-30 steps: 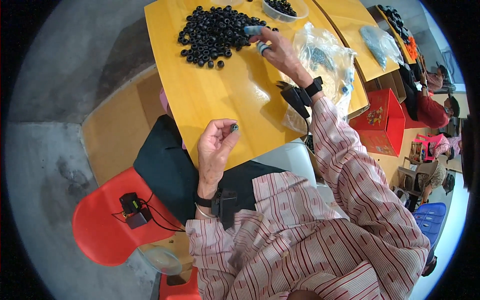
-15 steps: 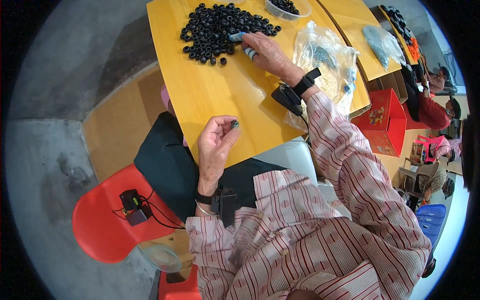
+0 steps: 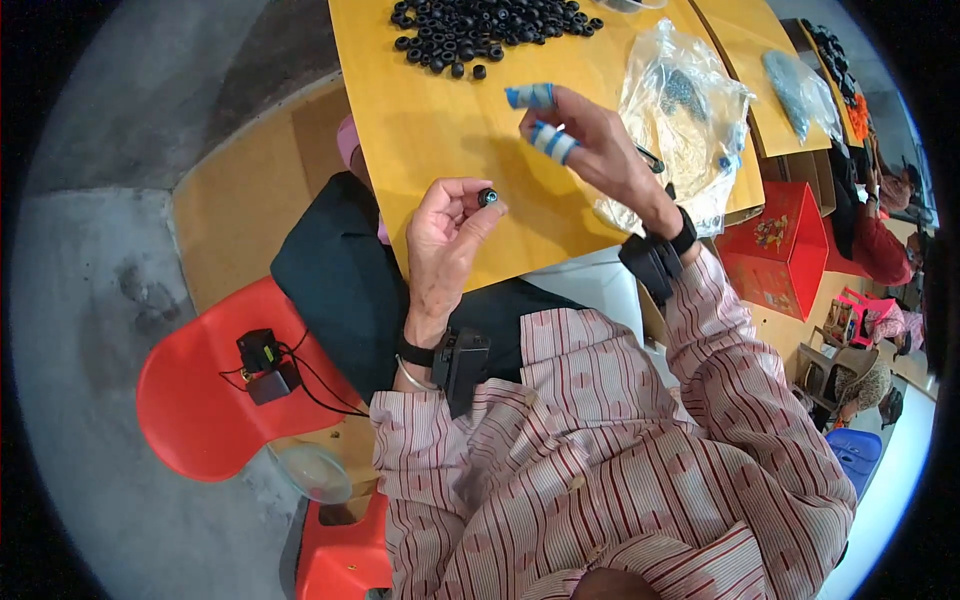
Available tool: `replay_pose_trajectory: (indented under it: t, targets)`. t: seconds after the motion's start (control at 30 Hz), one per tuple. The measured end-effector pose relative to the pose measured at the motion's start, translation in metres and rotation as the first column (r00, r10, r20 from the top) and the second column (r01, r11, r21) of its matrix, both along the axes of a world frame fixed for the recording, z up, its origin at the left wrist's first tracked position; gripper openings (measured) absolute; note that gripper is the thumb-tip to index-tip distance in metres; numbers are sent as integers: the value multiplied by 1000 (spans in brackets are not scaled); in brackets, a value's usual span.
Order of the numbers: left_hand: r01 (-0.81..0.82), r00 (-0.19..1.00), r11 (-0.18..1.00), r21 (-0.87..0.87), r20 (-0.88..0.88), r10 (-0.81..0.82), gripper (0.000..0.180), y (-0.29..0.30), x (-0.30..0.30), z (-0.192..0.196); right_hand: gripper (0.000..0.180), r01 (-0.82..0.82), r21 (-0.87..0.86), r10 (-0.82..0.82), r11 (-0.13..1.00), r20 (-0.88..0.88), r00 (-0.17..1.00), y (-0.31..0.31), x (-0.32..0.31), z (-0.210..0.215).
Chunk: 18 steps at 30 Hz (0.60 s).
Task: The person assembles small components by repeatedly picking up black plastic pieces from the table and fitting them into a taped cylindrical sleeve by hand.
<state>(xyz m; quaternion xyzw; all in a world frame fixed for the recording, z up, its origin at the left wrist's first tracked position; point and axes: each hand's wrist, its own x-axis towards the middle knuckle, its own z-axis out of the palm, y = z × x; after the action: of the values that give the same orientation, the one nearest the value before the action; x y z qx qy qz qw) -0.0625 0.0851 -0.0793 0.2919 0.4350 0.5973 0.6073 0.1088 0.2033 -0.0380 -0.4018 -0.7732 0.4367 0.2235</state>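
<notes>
Grey concrete floor (image 3: 110, 250), red stool (image 3: 200, 400)

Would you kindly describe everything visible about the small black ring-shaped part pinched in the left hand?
The small black ring-shaped part looks like a rubber grommet: round, dark and matte, with a paler, slightly bluish centre facing the camera. It is held clear of the yellow wooden tabletop, pinched between the thumb and fingertips of the left hand, which is raised palm-up near the table's front edge. Nothing else touches it. It looks like the loose black rings in the pile farther back. Finer detail is too small to tell.
</notes>
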Motion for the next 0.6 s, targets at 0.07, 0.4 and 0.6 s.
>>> replay_pose_trajectory:
  t: [0.07,0.4,0.6]
  targets:
    - [11,999,1000,15,-30,-11,23,0,0,0,36,10,-174,-26,985,-92,995,-17,-1,5]
    - [-42,996,999,-33,80,45,22,0,0,3,38,-42,-344,-83,938,-341,936,-58,-9,-7]
    - [-62,994,998,12,93,61,22,0,2,2,40,-11,57,20,998,-174,985,-69,-18,-11]
